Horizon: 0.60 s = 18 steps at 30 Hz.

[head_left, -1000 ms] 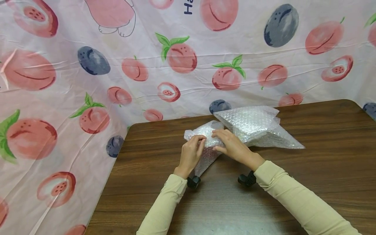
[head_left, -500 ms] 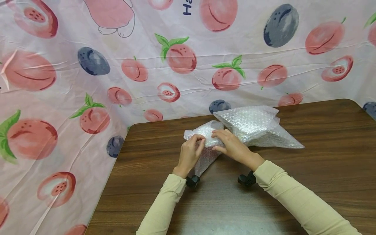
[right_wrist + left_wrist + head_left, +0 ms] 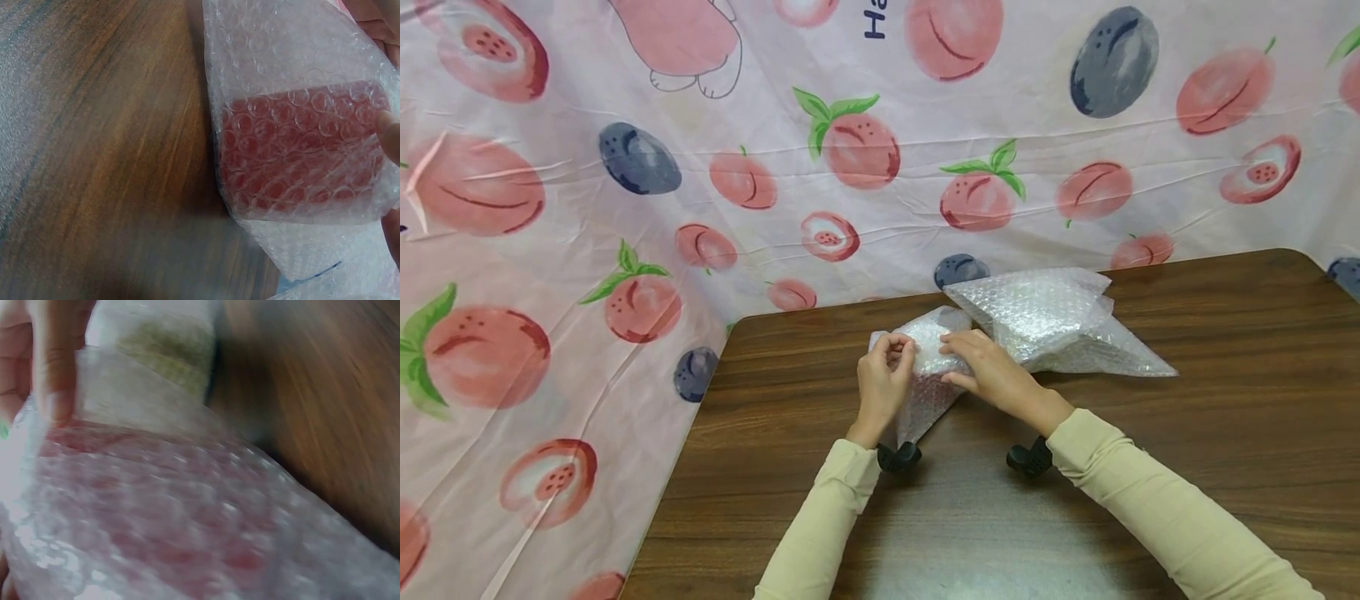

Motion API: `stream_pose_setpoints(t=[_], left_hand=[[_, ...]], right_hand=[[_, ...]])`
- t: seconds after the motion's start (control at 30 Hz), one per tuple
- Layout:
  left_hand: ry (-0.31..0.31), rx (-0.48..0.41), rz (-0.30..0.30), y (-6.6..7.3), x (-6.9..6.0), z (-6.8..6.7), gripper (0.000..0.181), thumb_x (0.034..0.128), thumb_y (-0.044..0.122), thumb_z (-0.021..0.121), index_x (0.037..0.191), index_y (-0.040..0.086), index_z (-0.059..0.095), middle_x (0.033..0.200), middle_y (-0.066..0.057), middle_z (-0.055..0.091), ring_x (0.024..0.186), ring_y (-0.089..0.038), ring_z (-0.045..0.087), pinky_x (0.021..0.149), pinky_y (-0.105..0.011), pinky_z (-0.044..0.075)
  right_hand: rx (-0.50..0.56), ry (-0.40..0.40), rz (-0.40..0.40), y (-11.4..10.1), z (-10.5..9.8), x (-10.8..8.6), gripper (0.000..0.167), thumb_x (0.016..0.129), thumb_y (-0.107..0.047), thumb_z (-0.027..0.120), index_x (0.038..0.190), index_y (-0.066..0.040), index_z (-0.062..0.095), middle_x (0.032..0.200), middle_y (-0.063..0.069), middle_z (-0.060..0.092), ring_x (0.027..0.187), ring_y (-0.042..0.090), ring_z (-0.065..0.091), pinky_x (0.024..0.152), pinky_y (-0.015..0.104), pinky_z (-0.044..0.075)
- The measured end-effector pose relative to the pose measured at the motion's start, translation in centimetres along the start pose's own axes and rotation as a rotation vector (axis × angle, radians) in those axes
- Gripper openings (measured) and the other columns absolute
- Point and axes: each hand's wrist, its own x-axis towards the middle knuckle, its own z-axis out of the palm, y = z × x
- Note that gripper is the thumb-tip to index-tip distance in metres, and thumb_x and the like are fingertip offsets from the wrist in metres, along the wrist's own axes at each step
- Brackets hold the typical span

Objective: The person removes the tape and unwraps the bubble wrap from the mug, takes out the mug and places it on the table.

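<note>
The clear, pointed bubble-wrap parcel (image 3: 934, 367) lay near the tabletop's (image 3: 1225, 417) far edge, nearer the far left corner than the far right. A red, straight-edged object (image 3: 300, 150) showed through the film. The parcel was judged light; its wrap soft, springy and rather slick, its core apparently firmer and possibly breakable. Recommended hold: across the red part, not by the flimsy tail pointing to the near edge.

The right hand (image 3: 996, 375) held the parcel's right end, fingers curved over it and thumb apart at the near side. The left hand (image 3: 880, 379) had thumb and fingertips together, pinching at the upper left; whether wrap edge or tape could not be determined.

A larger, crumpled clear bubble-wrap bundle (image 3: 1045, 317) lay just beside, along the far edge.
</note>
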Motion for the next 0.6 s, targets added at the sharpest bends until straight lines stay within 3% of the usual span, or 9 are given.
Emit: stream_pose_setpoints(t=[0.17,0.23,0.37,0.5,0.6], left_hand=[[-0.037,-0.119,-0.185,0.3,0.4,-0.4,0.011,0.0862,0.004,0.054,0.087,-0.007,0.057,0.076,-0.017,0.063,0.065,-0.025,0.061,0.055,-0.016,0.045],[-0.046,-0.163,-0.264,1.3,0.7,-0.8,0.012,0.0866,0.002,0.053,0.089,-0.009,0.056,0.077,-0.02,0.062,0.067,-0.029,0.06,0.054,-0.013,0.041],[-0.049,-0.264,-0.398,1.9,1.2,-1.4,0.013,0.0867,0.001,0.051,0.091,-0.011,0.056,0.081,-0.022,0.06,0.071,-0.022,0.057,0.056,-0.013,0.041],[-0.045,-0.318,-0.437,0.8,1.6,-1.5,0.015,0.0877,0.005,0.051,0.092,-0.009,0.056,0.082,-0.016,0.061,0.07,-0.007,0.055,0.06,-0.016,0.043],[-0.033,-0.36,-0.444,0.7,1.9,-1.8,0.015,0.0884,0.005,0.05,0.093,-0.008,0.055,0.081,-0.011,0.061,0.069,-0.004,0.054,0.06,-0.017,0.044]], right_hand=[[-0.017,-0.016,-0.005,-0.1,-0.1,0.0,0.031,0.074,-0.015,0.07,0.099,0.001,0.061,0.111,0.015,0.056,0.104,0.028,0.049,0.09,0.037,0.039],[-0.021,-0.021,-0.007,-0.1,-0.2,0.0,0.03,0.075,-0.016,0.07,0.099,0.0,0.061,0.11,0.015,0.056,0.104,0.027,0.049,0.09,0.037,0.039],[-0.028,-0.022,-0.018,-0.1,-0.2,0.1,0.029,0.075,-0.016,0.069,0.098,0.0,0.06,0.107,0.013,0.057,0.103,0.027,0.05,0.091,0.036,0.039],[-0.035,-0.016,-0.031,-0.1,-0.1,0.1,0.028,0.075,-0.015,0.069,0.097,0.0,0.06,0.104,0.012,0.058,0.102,0.026,0.05,0.091,0.036,0.039],[-0.036,-0.014,-0.036,-0.1,0.0,0.0,0.027,0.075,-0.014,0.069,0.097,-0.001,0.06,0.103,0.011,0.058,0.102,0.026,0.05,0.091,0.036,0.039]])
